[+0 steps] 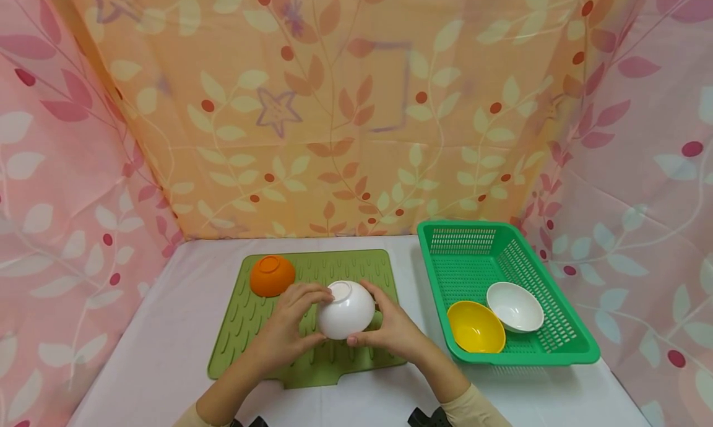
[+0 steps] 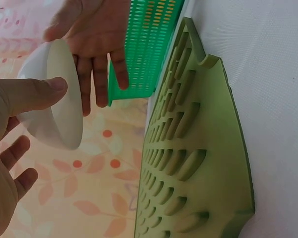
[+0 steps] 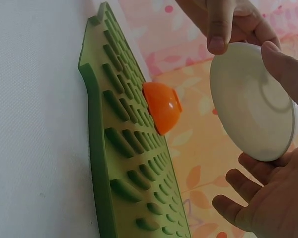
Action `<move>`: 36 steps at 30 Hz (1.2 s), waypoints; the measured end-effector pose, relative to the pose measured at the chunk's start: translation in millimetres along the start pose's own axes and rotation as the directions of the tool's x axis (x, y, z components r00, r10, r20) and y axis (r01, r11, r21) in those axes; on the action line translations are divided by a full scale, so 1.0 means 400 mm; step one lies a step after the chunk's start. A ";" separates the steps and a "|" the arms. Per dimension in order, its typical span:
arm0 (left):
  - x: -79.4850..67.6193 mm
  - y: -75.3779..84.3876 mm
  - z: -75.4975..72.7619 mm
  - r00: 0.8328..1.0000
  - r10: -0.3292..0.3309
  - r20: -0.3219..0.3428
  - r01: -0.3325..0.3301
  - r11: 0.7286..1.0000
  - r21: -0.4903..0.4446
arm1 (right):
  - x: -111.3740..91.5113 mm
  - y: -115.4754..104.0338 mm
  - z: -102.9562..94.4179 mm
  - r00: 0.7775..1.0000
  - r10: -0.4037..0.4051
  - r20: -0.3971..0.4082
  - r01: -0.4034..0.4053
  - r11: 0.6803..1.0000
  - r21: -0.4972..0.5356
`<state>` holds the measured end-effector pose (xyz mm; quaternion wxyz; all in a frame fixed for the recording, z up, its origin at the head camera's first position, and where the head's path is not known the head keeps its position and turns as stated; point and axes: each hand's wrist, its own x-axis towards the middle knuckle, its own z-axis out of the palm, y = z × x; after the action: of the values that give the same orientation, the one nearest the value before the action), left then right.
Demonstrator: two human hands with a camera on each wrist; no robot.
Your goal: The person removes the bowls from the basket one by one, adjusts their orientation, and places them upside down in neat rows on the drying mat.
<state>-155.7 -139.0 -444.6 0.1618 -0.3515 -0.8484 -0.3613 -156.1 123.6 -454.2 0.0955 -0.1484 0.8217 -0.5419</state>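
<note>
A white bowl (image 1: 348,315) is held upside down over the green drying mat (image 1: 356,362), between both hands. From its left side my left hand (image 1: 286,328) grips it, fingers near the foot ring and thumb at the rim. On the opposite side my right hand (image 1: 398,331) holds it between thumb and fingers. The right wrist view shows the white bowl's hollow inside (image 3: 248,99), with the left thumb at its rim. In the left wrist view the bowl (image 2: 64,104) is off the mat. An orange bowl (image 1: 273,276) rests upside down on the mat's far left corner.
To the right stands a green plastic basket (image 1: 557,357) with perforated walls. Inside it a yellow bowl (image 1: 476,328) and another white bowl (image 1: 515,307) lie with their hollows up. White cloth (image 1: 167,328) covers the table; patterned curtains (image 1: 334,105) enclose the back and sides.
</note>
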 end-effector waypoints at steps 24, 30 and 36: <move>0.000 0.019 -0.009 0.981 -0.182 0.069 0.190 0.972 -0.137 | 0.002 -0.011 -0.008 0.995 -0.024 -0.092 0.031 0.996 0.080; 0.002 0.003 -0.009 0.946 -0.303 0.115 0.324 0.896 -0.304 | -0.001 -0.016 -0.009 0.995 -0.031 -0.094 0.040 0.994 0.101; 0.000 -0.036 -0.006 0.917 -0.339 0.211 0.399 0.802 -0.445 | -0.005 -0.022 -0.010 0.996 -0.045 -0.079 0.054 0.991 0.119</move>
<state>-165.8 -147.7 -450.1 -0.0554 -0.2294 -0.7924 -0.5624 -154.3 124.4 -444.6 0.0594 -0.1418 0.7865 -0.5981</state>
